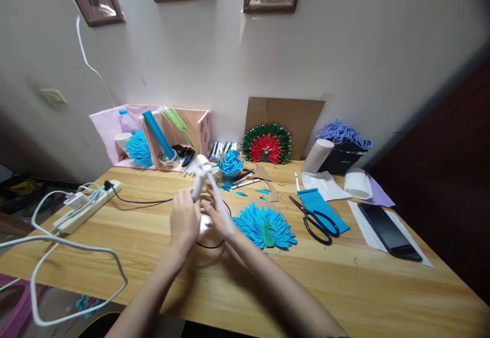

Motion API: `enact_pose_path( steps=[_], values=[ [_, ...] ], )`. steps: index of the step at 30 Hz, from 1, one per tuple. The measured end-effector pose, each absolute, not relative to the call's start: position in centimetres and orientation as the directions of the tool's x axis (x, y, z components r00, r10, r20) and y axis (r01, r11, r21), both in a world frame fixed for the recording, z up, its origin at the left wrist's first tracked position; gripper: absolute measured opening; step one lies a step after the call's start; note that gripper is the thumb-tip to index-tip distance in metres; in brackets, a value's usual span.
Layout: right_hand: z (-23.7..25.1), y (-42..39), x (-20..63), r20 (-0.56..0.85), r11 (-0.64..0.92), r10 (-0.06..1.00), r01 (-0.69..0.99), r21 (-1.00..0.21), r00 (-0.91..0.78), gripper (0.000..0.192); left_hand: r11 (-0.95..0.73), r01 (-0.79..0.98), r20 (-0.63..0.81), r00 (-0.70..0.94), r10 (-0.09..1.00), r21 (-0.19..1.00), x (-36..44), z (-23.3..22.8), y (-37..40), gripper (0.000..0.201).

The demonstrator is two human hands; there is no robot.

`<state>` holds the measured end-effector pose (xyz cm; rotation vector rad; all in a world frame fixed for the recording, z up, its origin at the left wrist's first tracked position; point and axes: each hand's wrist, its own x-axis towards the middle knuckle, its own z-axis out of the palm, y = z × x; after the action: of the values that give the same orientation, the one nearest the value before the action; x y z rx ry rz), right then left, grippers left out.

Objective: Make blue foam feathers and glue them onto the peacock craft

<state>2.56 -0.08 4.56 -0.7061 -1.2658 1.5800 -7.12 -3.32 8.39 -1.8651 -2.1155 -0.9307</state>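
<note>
In front of me, above the table, my left hand [184,216] is closed around a white hot glue gun [198,186], blurred by motion. A long translucent glue stick [221,201] slants from its top down across my right wrist. My right hand [215,214] is closed on the gun too, its fingers curled against my left. Part of the gun is hidden by the hands. A black cord [147,201] runs toward it from the power strip [90,208]. Just right of my hands lies a blue paper peacock [248,223] with a green body [268,235].
Black-handled scissors [316,220] lie on a blue paper strip [333,215]. A phone [390,232] sits at the right. Behind are a bowl of blue pieces [230,164], a red-green peacock [267,144], cardboard [306,116] and a pink box [204,128]. White cable [115,254] hangs at left.
</note>
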Motion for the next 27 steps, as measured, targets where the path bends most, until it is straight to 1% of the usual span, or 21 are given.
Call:
enact_pose_path(
  steps=[2, 4, 7, 9, 10, 11, 12, 13, 14, 16, 17, 21, 27],
  values=[
    [5.8, -0.1, 3.2, 0.129, 0.037, 0.958, -0.338, -0.940, -0.256, 0.042, -0.073, 0.961, 0.507, -0.076, 0.858, 0.268, -4.0, 8.7, -3.5, 0.016],
    [6.4, 0.0, 4.6, 0.086, 0.054, 0.993, -0.332, -0.942, -0.083, 0.042, -0.125, 0.954, 0.477, -0.021, 0.879, 0.271, -1.4, 8.5, -3.5, 0.019],
    [6.0, 0.0, 7.8, 0.038, 0.050, 0.998, -0.300, -0.953, 0.046, 0.042, -0.307, 0.872, 0.405, 0.142, 0.903, 0.381, 0.6, 8.1, -3.2, 0.024],
    [5.3, 0.1, 10.1, 0.016, 0.046, 0.994, -0.288, -0.956, 0.107, 0.041, -0.438, 0.750, 0.367, 0.276, 0.888, 0.496, 0.9, 7.7, -2.3, 0.024],
    [4.8, 0.1, 11.2, 0.002, 0.041, 0.991, -0.285, -0.958, 0.133, 0.041, -0.463, 0.689, 0.349, 0.311, 0.884, 0.557, 0.8, 7.3, -1.6, 0.021],
    [4.5, 0.1, 12.3, -0.007, 0.034, 0.990, -0.281, -0.959, 0.141, 0.041, -0.460, 0.646, 0.329, 0.322, 0.888, 0.609, 0.8, 6.9, -0.7, 0.021],
    [4.1, 0.2, 13.4, -0.019, 0.020, 0.990, -0.275, -0.961, 0.140, 0.040, -0.419, 0.634, 0.304, 0.289, 0.908, 0.650, 0.6, 6.3, 0.4, 0.027],
    [3.7, 0.2, 14.3, -0.029, 0.008, 0.990, -0.261, -0.965, 0.139, 0.039, -0.373, 0.655, 0.295, 0.232, 0.927, 0.657, 0.5, 5.6, 1.6, 0.031],
    [3.4, 0.1, 15.1, -0.036, -0.001, 0.989, -0.238, -0.971, 0.141, 0.037, -0.332, 0.715, 0.308, 0.170, 0.936, 0.615, 0.4, 4.8, 2.9, 0.029],
    [2.7, 0.0, 16.5, -0.051, -0.022, 0.986, -0.180, -0.983, 0.156, 0.034, -0.287, 0.829, 0.315, 0.142, 0.938, 0.479, 0.3, 3.2, 5.4, 0.024],
    [2.4, -0.2, 16.9, -0.054, -0.030, 0.985, -0.149, -0.988, 0.164, 0.034, -0.276, 0.841, 0.312, 0.135, 0.940, 0.465, 0.3, 2.4, 6.4, 0.023],
    [1.5, -0.9, 17.6, -0.036, -0.027, 0.988, -0.061, -0.998, 0.149, 0.033, -0.270, 0.848, 0.307, 0.135, 0.942, 0.456, 0.2, 0.3, 8.3, 0.017],
    [1.3, -1.7, 17.0, 0.034, 0.037, 0.998, -0.056, -0.998, 0.053, 0.035, -0.295, 0.816, 0.326, 0.139, 0.935, 0.497, 0.1, -0.8, 8.2, 0.012]
  ],
)
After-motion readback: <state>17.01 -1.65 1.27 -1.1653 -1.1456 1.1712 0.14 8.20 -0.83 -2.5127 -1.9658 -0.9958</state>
